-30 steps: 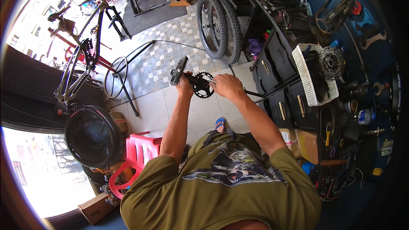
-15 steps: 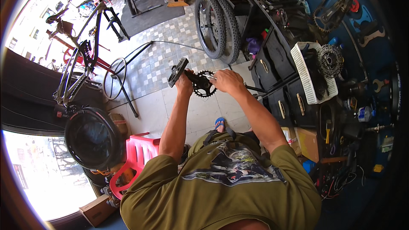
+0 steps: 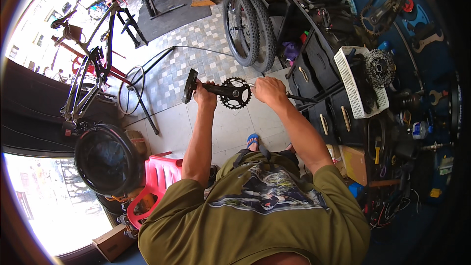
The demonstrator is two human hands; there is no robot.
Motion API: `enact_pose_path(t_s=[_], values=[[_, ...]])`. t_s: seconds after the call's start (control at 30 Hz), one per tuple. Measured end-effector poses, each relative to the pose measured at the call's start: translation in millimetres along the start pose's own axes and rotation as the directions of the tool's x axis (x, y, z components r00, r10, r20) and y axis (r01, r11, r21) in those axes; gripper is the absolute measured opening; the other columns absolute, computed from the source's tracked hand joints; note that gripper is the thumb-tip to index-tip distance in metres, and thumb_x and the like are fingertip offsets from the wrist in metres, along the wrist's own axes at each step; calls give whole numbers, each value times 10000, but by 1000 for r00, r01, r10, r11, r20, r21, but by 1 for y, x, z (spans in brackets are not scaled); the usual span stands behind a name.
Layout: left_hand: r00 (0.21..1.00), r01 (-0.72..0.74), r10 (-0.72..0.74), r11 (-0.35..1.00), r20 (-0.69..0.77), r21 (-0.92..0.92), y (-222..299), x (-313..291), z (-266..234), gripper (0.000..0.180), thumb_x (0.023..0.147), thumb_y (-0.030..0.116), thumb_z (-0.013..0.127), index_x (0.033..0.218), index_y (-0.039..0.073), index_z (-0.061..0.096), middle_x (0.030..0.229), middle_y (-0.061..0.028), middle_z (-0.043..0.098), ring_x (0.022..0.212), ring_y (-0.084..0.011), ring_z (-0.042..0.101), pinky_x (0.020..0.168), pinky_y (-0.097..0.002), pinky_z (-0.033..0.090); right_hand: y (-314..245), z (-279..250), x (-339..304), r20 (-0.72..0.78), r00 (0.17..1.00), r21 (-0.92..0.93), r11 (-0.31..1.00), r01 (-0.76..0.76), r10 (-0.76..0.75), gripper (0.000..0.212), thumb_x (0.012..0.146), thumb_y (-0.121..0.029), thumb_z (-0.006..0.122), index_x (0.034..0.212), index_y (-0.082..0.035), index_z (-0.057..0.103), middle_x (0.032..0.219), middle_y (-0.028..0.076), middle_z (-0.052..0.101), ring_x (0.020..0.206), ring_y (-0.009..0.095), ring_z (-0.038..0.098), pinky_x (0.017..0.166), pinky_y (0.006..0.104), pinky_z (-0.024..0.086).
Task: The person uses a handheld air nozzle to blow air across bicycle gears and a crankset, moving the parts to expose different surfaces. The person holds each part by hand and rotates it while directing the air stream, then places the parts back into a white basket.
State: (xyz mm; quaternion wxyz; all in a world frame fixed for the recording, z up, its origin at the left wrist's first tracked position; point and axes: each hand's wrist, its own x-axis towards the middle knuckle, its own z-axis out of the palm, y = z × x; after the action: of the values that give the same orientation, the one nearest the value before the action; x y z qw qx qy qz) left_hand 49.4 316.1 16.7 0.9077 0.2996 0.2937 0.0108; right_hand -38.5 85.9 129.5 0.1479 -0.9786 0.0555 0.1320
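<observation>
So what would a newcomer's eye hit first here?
The black crankset at centre, its toothed chainring between the left hand and the right hand. Next, the bright pink chair at lower left and the bike frame at upper left. Then the knobbly tyres near top centre and the white basket at right.

The crankset [image 3: 229, 91] is black, the shirt [image 3: 245, 228] olive green (with a multicoloured print [image 3: 270, 191]), the basket [image 3: 352, 86] white.

A bicycle workshop, shown by the bike frame [image 3: 105, 44], loose wheels [image 3: 241, 32] and wall-hung wrench [image 3: 428, 41].
</observation>
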Motion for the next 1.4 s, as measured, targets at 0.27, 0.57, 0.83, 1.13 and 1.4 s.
enact_pose_path(t_s=[0.27,0.57,0.83,1.13,1.4], values=[[999,38,-37,999,12,-32,3,2,-6,307,1060,393,611,1170,151,458,917,-88,553,839,-277,583,830,-579,524,-7,-6,5,90,995,106,994,41,-51,373,923,-442,685,1095,-132,801,1170,141,757,1119,354,706,971,469,556],[918,17,-64,992,392,122,-1,-17,8,156,1100,252,515,1160,114,471,873,-91,540,800,-255,566,817,-468,537,-30,-29,34,246,963,42,994,105,-112,377,946,-489,648,1124,-192,797,1135,132,760,1105,342,699,952,496,541],[994,-105,104,989,-14,-103,-4,38,-8,355,1057,379,625,1259,159,433,962,-103,536,830,-268,574,842,-494,559,-41,-29,1,241,959,57,989,140,-150,373,936,-495,657,1097,-193,805,1048,125,775,1033,361,720,911,498,562],[979,-30,-2,988,-204,-151,-38,55,-14,373,1046,427,627,1217,160,431,996,-95,523,832,-262,572,812,-479,577,-43,35,-6,57,982,29,984,178,-179,353,960,-362,649,926,-38,782,985,199,770,988,364,745,874,464,579],[962,-31,-30,975,-271,-218,-38,59,-14,296,1080,375,547,1187,120,442,943,-82,527,813,-252,567,834,-496,568,-36,42,-9,34,983,24,984,178,-179,355,963,-354,651,915,-28,782,974,209,765,971,368,745,864,462,582]])
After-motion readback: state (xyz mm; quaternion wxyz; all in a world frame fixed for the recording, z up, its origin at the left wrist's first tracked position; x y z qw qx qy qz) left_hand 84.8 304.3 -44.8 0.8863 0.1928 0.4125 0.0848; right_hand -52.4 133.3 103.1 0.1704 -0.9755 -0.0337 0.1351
